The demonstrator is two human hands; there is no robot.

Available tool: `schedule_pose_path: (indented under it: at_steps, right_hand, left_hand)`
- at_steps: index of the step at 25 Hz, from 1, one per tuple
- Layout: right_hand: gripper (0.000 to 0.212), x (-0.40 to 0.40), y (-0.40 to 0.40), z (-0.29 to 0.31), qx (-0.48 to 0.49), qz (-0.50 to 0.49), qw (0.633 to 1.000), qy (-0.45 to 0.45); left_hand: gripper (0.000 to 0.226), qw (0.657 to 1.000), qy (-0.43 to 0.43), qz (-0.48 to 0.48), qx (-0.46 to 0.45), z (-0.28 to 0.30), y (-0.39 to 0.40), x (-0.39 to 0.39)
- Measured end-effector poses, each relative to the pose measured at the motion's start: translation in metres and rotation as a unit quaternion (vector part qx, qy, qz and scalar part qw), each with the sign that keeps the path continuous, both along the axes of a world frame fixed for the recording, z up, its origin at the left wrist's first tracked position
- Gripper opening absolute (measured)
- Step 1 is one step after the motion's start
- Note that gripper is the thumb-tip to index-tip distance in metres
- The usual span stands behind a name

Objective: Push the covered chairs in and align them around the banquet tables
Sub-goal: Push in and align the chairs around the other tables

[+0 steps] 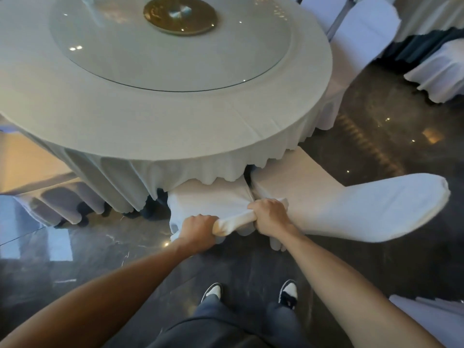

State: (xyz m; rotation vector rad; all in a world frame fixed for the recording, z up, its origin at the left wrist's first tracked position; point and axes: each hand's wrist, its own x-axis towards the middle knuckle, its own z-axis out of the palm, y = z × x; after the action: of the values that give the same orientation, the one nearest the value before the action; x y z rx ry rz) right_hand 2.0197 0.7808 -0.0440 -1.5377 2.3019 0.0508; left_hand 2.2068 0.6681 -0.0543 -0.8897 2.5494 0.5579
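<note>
A chair in a white cover [208,197] stands right in front of me, its seat partly under the hanging cloth of the round banquet table [175,126]. My left hand [198,231] and my right hand [270,217] both grip the top of its backrest, bunching the cover between them. A second covered chair [351,207] stands touching it on the right, its backrest angled out to the right and its seat under the table edge.
A glass turntable [163,59] with a gold hub lies on the table. More covered chairs stand at the far right [364,28] and at the left [57,204]. Another draped table [442,76] is at upper right. Dark glossy floor and my shoes [251,293] lie below.
</note>
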Motion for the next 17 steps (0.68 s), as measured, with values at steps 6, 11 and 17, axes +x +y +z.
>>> schedule_pose_path:
  at_steps: [6,11,17]
  right_hand:
    - [0.016,-0.080,0.021,-0.002,0.029,0.078,0.990,-0.112]
    - [0.033,-0.170,0.069,0.009,0.027,0.092,0.987,-0.126]
    - [0.053,-0.238,0.133,0.018,0.085,0.138,0.982,-0.091]
  left_hand:
    - [0.032,0.988,0.035,0.147,-0.032,0.001,0.031,-0.035]
    - [0.053,0.975,0.032,0.194,-0.100,0.012,0.068,-0.072]
    - [0.067,0.980,0.052,0.144,-0.124,0.026,0.158,-0.180]
